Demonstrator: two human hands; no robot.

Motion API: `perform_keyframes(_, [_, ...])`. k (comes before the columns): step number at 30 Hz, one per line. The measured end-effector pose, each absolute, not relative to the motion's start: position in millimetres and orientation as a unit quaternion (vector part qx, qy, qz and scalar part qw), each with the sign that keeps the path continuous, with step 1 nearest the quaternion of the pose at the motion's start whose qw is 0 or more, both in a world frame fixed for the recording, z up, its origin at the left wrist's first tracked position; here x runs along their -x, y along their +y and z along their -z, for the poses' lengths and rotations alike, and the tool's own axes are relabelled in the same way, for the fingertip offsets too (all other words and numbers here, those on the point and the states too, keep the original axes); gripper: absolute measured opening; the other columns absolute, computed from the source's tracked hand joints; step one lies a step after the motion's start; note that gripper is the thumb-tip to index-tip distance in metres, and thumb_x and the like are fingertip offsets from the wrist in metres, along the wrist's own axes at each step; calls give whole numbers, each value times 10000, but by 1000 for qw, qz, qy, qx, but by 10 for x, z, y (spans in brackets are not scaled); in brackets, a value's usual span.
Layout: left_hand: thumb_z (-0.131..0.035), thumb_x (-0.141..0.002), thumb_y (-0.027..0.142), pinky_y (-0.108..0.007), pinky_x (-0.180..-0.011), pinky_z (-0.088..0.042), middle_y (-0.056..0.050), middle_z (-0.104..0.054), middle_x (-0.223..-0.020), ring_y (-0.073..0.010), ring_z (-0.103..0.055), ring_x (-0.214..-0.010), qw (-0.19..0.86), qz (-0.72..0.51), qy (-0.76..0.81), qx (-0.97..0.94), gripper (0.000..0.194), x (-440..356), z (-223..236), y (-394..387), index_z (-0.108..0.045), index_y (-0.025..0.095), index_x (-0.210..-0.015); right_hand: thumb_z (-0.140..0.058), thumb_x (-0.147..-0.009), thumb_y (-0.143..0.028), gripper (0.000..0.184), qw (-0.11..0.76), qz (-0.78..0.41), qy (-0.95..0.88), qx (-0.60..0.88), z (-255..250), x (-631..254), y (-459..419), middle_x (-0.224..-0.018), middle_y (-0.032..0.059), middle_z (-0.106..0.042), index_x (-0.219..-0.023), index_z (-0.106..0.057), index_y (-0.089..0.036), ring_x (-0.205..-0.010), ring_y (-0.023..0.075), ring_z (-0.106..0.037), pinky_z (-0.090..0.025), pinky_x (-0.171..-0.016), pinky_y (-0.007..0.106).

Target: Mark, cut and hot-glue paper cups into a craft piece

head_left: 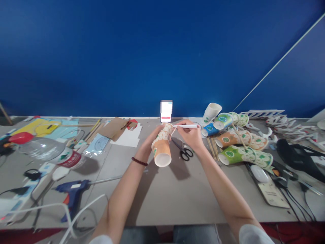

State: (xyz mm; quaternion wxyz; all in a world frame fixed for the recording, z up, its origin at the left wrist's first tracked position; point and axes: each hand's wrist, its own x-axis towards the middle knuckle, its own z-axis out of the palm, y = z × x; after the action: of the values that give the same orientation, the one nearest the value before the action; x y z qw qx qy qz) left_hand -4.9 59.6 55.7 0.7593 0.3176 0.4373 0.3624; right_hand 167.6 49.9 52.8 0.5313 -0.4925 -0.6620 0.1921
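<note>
Fingers of the left hand (152, 135), partly hidden, gripped an orange-and-white patterned paper cup (162, 148) above the grey surface (193, 203), while the right hand (190, 135) grasped a slim white pen (189, 126), its tip indistinct.

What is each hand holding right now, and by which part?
The left hand holds the orange-and-floral paper cup piece around its far part, fingers mostly hidden. The right hand holds the white pen near the end toward the cup piece.

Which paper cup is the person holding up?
The orange one in the person's left hand, in the middle of the picture. The other cups, including blue, green and orange ones, are bunched on the right, away from that hand.
</note>
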Motion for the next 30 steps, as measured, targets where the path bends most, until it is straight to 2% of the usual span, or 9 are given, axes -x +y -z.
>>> perform_keyframes(4, [-566, -897, 486, -253, -537, -501, -43, -668, -676, -164, -620, -583, 756, -375, 434, -315, 375, 53, -618, 531, -678, 154, -1031, -598, -808, -287, 107, 537, -195, -660, 488, -522, -1678, 502, -741, 24, -697, -812, -660, -200, -637, 157, -614, -488, -606, 271])
perform_keyframes(8, [-547, -910, 483, -241, -491, -490, -36, -646, -624, -154, -606, -534, 759, -372, 434, -312, 371, 50, -623, 527, -681, 142, -969, -593, -797, -281, 100, 532, -190, -658, 498, -535, -1680, 502, -663, 6, -660, -777, -649, -200, -569, 143, -573, -457, -562, 265])
perform_keyframes(12, [-518, -924, 463, -246, -492, -491, -54, -656, -629, -159, -610, -531, 763, -370, 428, -313, 367, 51, -547, 600, -684, 136, -939, -597, -796, -279, 98, 542, -209, -647, 493, -527, -1685, 507, -679, 11, -668, -778, -646, -196, -580, 147, -595, -458, -562, 267])
perform_keyframes(18, [-534, -911, 474, -296, -566, -554, -41, -635, -625, -164, -599, -528, 783, -363, 404, -303, 367, 35, -376, 743, -677, 149, -1003, -597, -804, -273, 91, 562, -238, -628, 482, -477, -1705, 539, -755, 26, -689, -808, -652, -201, -643, 156, -613, -488, -605, 283])
perform_keyframes(24, [-498, -921, 463, -310, -579, -562, -38, -616, -619, -163, -584, -528, 788, -354, 402, -302, 379, 28, -362, 772, -668, 141, -1026, -604, -798, -293, 105, 549, -214, -638, 496, -551, -1659, 485, -696, 15, -680, -790, -654, -201, -599, 151, -610, -475, -571, 265])
perform_keyframes(30, [-535, -904, 476, -292, -579, -561, -37, -629, -638, -154, -585, -533, 785, -362, 400, -304, 376, 27, -356, 748, -668, 150, -1037, -587, -802, -284, 109, 541, -190, -652, 496, -554, -1641, 468, -709, 20, -679, -802, -655, -200, -609, 153, -599, -475, -594, 275])
